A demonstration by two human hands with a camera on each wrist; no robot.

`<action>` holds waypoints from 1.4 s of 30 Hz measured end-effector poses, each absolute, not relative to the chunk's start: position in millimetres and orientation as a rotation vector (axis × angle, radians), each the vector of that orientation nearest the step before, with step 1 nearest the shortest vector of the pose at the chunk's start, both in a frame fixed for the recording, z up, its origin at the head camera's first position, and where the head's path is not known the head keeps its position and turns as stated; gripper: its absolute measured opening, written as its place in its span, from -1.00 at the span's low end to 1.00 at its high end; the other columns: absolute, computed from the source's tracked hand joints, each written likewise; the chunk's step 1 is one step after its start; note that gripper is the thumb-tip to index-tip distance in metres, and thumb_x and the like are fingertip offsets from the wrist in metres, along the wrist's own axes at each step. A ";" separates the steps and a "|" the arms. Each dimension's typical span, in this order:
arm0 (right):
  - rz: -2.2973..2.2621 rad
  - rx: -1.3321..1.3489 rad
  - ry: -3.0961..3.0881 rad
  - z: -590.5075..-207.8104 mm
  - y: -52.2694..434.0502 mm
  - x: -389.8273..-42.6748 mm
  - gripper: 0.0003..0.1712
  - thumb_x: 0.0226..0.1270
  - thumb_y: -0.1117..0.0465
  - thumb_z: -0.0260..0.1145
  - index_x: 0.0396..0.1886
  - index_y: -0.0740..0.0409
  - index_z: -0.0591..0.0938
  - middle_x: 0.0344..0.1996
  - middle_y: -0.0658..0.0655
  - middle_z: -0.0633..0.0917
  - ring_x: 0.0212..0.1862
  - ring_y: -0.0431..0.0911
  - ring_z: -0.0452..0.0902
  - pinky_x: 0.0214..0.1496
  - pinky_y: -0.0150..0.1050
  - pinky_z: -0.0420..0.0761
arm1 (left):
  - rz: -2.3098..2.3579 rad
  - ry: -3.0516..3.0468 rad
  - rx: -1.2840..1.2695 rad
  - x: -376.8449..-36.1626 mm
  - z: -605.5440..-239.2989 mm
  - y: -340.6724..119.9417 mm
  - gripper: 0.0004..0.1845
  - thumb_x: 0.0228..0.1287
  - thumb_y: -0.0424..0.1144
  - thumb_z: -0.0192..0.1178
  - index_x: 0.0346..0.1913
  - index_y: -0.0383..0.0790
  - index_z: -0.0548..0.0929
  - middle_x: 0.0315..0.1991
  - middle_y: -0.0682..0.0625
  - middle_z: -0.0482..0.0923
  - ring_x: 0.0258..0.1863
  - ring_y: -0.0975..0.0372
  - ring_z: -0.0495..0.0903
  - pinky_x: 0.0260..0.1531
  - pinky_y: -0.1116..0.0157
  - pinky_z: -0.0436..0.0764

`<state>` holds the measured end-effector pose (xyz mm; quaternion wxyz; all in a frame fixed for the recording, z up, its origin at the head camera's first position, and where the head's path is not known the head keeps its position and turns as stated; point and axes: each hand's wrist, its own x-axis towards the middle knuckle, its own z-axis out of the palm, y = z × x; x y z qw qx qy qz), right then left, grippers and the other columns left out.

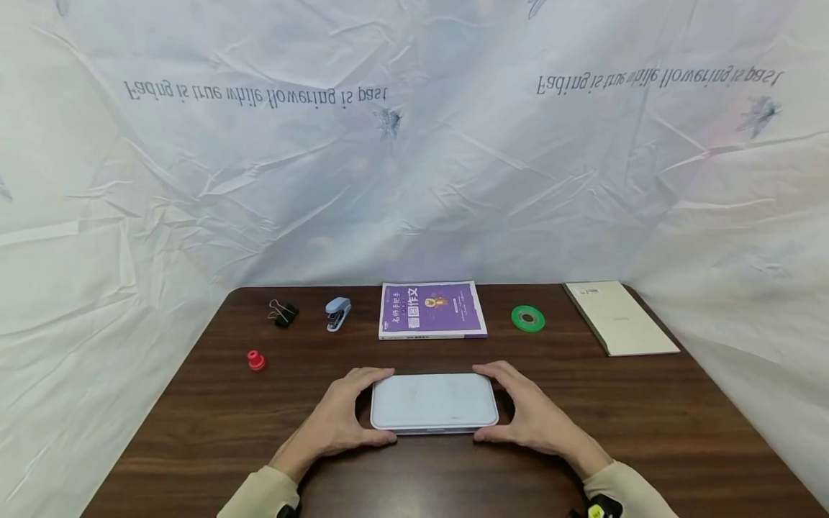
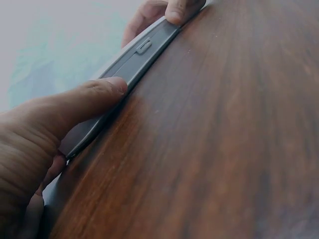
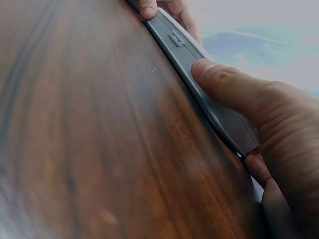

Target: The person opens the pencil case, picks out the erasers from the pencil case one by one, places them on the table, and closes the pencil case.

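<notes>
A flat white case [image 1: 434,401] with rounded corners lies lengthwise across the front middle of the dark wooden table, lid upward. My left hand [image 1: 343,411] grips its left end, thumb on the near side and fingers round the far side. At the opposite end my right hand [image 1: 532,411] holds it the same way. In the left wrist view the thumb [image 2: 102,94] presses the case's grey side wall [image 2: 130,64], where a small latch [image 2: 144,46] shows. The right wrist view shows the right thumb [image 3: 224,82] on that same wall, its lower edge right at the tabletop.
Behind the case lies a purple book [image 1: 432,309]. To its left are a light blue stapler [image 1: 337,314], a black binder clip [image 1: 283,314] and a small red plastic piece [image 1: 256,360]. A green ring-shaped roll [image 1: 527,319] and a cream notebook [image 1: 622,319] lie right.
</notes>
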<state>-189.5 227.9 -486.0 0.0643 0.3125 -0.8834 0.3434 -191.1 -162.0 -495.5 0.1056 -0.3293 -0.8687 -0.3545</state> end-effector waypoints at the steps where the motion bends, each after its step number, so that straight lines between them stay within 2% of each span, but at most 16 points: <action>1: 1.042 0.943 -2.664 -485.9 227.6 -189.9 0.19 0.06 -0.33 0.80 0.59 0.07 0.53 0.36 -0.15 0.62 0.25 -0.20 0.62 0.28 -0.10 0.72 | -1.042 -2.573 -0.960 -190.5 -494.5 -161.9 0.09 -0.09 0.15 0.85 0.52 -0.17 0.62 0.39 0.08 0.66 0.38 0.13 0.63 0.38 0.02 0.66; 10: 1.194 0.802 -2.685 -486.0 226.4 -194.4 0.11 -0.18 -0.35 0.89 0.43 -0.14 0.70 0.24 -0.30 0.69 0.13 -0.25 0.67 0.21 -0.23 0.74 | -1.077 -2.638 -0.907 -187.7 -489.9 -158.9 0.05 -0.06 0.14 0.84 0.51 -0.13 0.62 0.37 0.10 0.66 0.36 0.15 0.61 0.38 0.01 0.65; 16: 1.183 0.810 -2.660 -486.1 227.7 -193.9 0.07 -0.12 -0.35 0.86 0.41 -0.09 0.71 0.21 -0.24 0.73 0.14 -0.22 0.69 0.20 -0.20 0.75 | -1.084 -2.626 -0.903 -187.6 -489.2 -157.9 0.04 -0.08 0.11 0.85 0.50 -0.13 0.63 0.36 0.11 0.67 0.35 0.15 0.62 0.37 0.01 0.65; 20: 1.301 0.791 -2.634 -485.8 227.8 -194.7 -0.02 -0.05 -0.23 0.88 0.38 -0.03 0.74 0.18 -0.17 0.76 0.11 -0.21 0.72 0.19 -0.25 0.76 | -1.109 -2.634 -0.896 -188.4 -489.9 -157.8 0.05 -0.09 0.11 0.86 0.51 -0.11 0.63 0.37 0.13 0.66 0.36 0.17 0.61 0.36 0.00 0.65; 24: 1.407 0.752 -2.632 -485.0 227.3 -195.6 -0.12 0.05 -0.11 0.87 0.36 0.04 0.75 0.16 -0.10 0.78 0.10 -0.18 0.74 0.18 -0.30 0.76 | -1.108 -2.645 -0.888 -188.0 -490.5 -158.3 0.06 -0.08 0.14 0.85 0.52 -0.11 0.62 0.37 0.12 0.66 0.34 0.17 0.62 0.34 -0.02 0.67; 27: 1.479 0.706 -2.647 -483.7 226.3 -197.3 -0.23 0.19 -0.05 0.81 0.37 0.06 0.76 0.15 -0.04 0.79 0.10 -0.14 0.74 0.18 -0.30 0.75 | -1.099 -2.647 -0.880 -187.5 -490.1 -158.5 0.08 -0.08 0.16 0.85 0.53 -0.10 0.61 0.35 0.12 0.66 0.30 0.17 0.63 0.31 -0.02 0.68; 33: 1.575 0.595 -2.689 -479.9 223.0 -203.6 -0.52 0.52 0.02 0.58 0.32 0.06 0.79 0.09 0.08 0.81 -0.05 -0.11 0.73 -0.01 -0.33 0.74 | -1.077 -2.664 -0.826 -188.0 -490.0 -159.1 0.16 -0.16 0.19 0.87 0.56 -0.05 0.56 0.28 0.14 0.68 0.23 0.22 0.64 0.30 0.01 0.68; 35: 1.556 0.579 -2.704 -478.9 222.5 -205.1 -0.58 0.60 0.00 0.50 0.31 0.05 0.80 0.08 0.07 0.82 -0.05 -0.13 0.72 0.01 -0.33 0.71 | -1.080 -2.670 -0.809 -187.8 -490.4 -159.3 0.19 -0.18 0.20 0.87 0.57 -0.05 0.55 0.28 0.12 0.67 0.21 0.22 0.66 0.29 0.02 0.69; 39: 1.546 0.547 -2.691 -478.4 222.4 -208.5 -0.62 0.76 0.00 0.31 0.25 0.12 0.82 0.05 0.05 0.87 0.01 -0.15 0.76 0.14 -0.29 0.73 | -1.133 -2.682 -0.772 -187.3 -491.5 -159.0 0.23 -0.20 0.20 0.87 0.59 -0.07 0.51 0.27 0.08 0.66 0.19 0.20 0.69 0.27 0.04 0.71; 42: 1.599 0.491 -2.666 -478.5 223.1 -211.0 -0.54 0.85 0.02 0.17 0.19 0.27 0.82 -0.01 0.14 0.88 -0.03 -0.11 0.81 0.14 -0.26 0.78 | -1.168 -2.688 -0.754 -187.3 -491.9 -158.2 0.25 -0.21 0.22 0.88 0.58 -0.10 0.48 0.21 0.09 0.66 0.18 0.20 0.69 0.27 0.05 0.71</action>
